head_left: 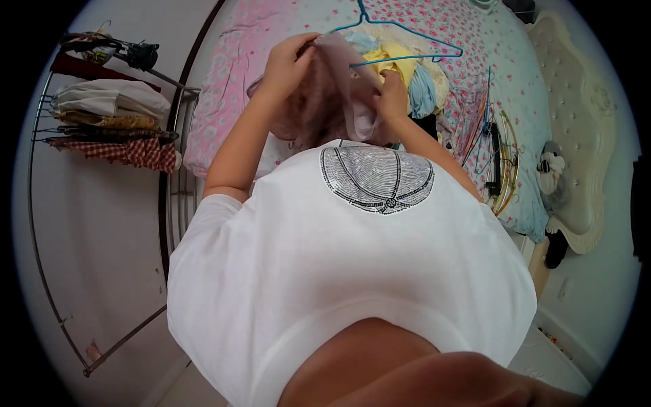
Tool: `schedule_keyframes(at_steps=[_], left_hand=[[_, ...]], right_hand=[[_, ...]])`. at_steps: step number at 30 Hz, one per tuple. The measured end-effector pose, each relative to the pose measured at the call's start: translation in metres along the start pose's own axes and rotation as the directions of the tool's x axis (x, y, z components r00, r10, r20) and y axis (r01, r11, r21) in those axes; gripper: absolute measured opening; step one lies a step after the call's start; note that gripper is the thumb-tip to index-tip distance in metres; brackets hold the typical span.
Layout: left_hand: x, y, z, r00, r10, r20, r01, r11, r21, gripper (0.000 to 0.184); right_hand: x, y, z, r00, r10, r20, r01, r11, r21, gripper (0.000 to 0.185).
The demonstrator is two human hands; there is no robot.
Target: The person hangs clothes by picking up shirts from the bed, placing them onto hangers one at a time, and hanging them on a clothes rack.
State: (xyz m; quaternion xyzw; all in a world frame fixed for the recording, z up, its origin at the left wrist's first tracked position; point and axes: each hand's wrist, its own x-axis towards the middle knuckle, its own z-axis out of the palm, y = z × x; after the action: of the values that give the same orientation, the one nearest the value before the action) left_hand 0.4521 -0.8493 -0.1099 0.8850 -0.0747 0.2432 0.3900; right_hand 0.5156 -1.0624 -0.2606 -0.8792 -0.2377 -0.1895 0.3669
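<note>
A sheer mauve garment [332,95] hangs between my hands over the bed. My left hand [290,64] is closed on its upper left edge. My right hand [390,98] grips its right side, fingers bent. Just beyond them a blue hanger [413,35] lies with its hook pointing away; its near end reaches the garment's top edge, and whether it is inside the garment cannot be made out. Yellow cloth [397,60] and light blue cloth [422,91] lie beside my right hand.
A flowered bed [234,81] spreads beneath the clothes. Loose hangers [498,152] lie at its right, near a tufted headboard [569,102] and a plush toy [550,166]. On the left, a metal rack [41,251] holds hanging clothes [112,98].
</note>
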Motion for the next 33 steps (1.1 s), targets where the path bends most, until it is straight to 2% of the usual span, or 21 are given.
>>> schedule_keyframes(at_steps=[2,4,5,7,8,10,13,16,19,22,25,28,31,33], left_hand=[[-0.004,-0.006,-0.011,1.0,-0.024,0.0,0.024,1.0,-0.017,0.027],[-0.008,-0.012,-0.022,0.998,0.054,0.045,-0.053,0.998,-0.038,0.027],[-0.011,-0.015,-0.027,0.994,0.093,0.064,-0.09,0.995,-0.051,0.026],[-0.018,-0.016,-0.037,0.985,0.121,0.12,-0.115,0.992,-0.058,0.026],[-0.021,-0.016,-0.042,0.984,0.083,0.158,-0.073,0.995,-0.068,0.026],[-0.025,-0.017,-0.049,0.972,0.011,0.236,0.009,0.996,-0.085,0.027],[-0.028,-0.034,-0.047,0.977,0.025,0.214,-0.004,0.995,-0.096,0.027],[-0.028,-0.048,-0.044,0.981,0.076,0.176,-0.061,0.994,-0.09,0.027],[-0.03,-0.056,-0.047,0.98,-0.005,0.198,0.025,0.995,-0.097,0.027],[-0.033,-0.056,-0.05,0.98,0.009,0.198,0.003,0.998,-0.064,0.026],[-0.038,-0.048,-0.047,0.979,-0.001,0.203,0.013,0.998,-0.059,0.029],[-0.038,-0.041,-0.04,0.962,0.075,0.261,-0.039,0.989,-0.14,0.035],[-0.04,-0.024,-0.027,0.931,0.247,0.268,-0.218,0.967,-0.131,0.04],[-0.041,0.006,-0.028,0.927,0.069,0.368,-0.047,0.997,-0.068,0.039]], right_hand=[[0.001,0.017,-0.005,0.998,0.058,0.01,-0.057,0.998,-0.022,0.042],[0.002,0.034,-0.013,0.996,0.079,-0.029,-0.081,0.994,-0.07,0.038],[0.003,0.043,-0.02,0.979,0.188,0.077,-0.181,0.98,-0.086,0.037],[0.011,0.053,-0.044,0.876,0.396,0.274,-0.368,0.918,-0.148,0.035],[0.02,0.072,-0.049,0.891,0.285,0.353,-0.29,0.956,-0.039,0.036],[0.024,0.078,-0.069,0.851,0.383,0.358,-0.412,0.911,0.004,0.038],[0.022,0.105,-0.069,0.823,0.321,0.469,-0.455,0.866,0.207,0.031],[0.016,0.103,-0.078,0.663,0.429,0.613,-0.733,0.539,0.415,0.021],[0.015,0.083,-0.092,0.607,0.473,0.639,-0.794,0.382,0.472,0.025],[0.017,0.059,-0.107,0.651,0.593,0.474,-0.757,0.459,0.465,0.026],[0.013,0.055,-0.112,0.673,0.597,0.437,-0.733,0.459,0.503,0.022],[0.006,0.066,-0.107,0.806,0.486,0.337,-0.59,0.695,0.41,0.028],[0.006,0.048,-0.115,0.907,0.364,0.212,-0.386,0.92,0.073,0.021],[0.001,0.06,-0.103,0.919,0.347,0.188,-0.364,0.93,0.06,0.022]])
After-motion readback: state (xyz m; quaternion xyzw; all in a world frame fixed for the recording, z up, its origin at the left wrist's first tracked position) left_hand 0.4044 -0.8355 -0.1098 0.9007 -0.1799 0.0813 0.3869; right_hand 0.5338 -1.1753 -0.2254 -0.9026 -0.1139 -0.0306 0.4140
